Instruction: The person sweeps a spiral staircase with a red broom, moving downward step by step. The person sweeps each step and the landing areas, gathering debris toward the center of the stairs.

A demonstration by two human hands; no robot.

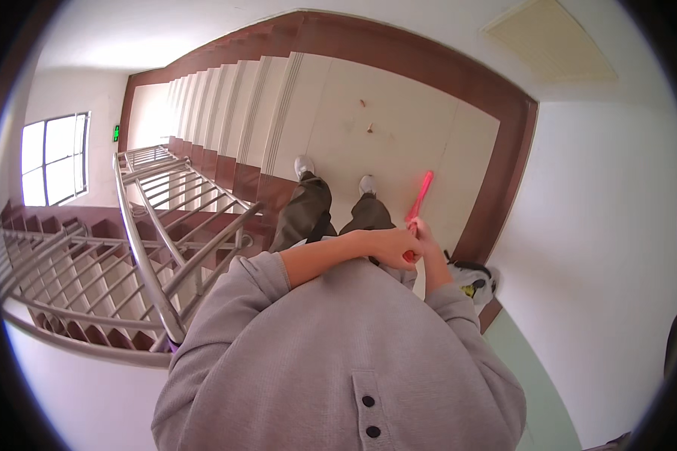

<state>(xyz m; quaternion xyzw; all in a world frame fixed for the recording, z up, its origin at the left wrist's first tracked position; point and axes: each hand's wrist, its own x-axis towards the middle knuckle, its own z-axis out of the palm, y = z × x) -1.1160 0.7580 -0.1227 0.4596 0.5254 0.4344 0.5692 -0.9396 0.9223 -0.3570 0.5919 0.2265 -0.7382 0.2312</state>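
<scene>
My left hand [396,247], with its forearm across my waist, is closed around the near end of a long pink-red plastic thing [421,194]. A bit of red shows at the lower side of that fist. My right hand [426,237] is pressed against the left and grips the same piece. From the hands it points forward over the floor, narrow and slightly see-through; whether it is a gathered bag or a stick I cannot tell. Two small brown scraps, one scrap [363,103] and another scrap [370,128], lie on the pale landing floor [406,118] ahead of my shoes [366,185].
Pale stairs [225,101] adjoin the landing at the left, beside a metal railing [146,242]. More steps lie below it. A whitish plastic bag [474,282] with dark parts stands by the right wall [592,214]. Red-brown skirting [499,191] borders the floor.
</scene>
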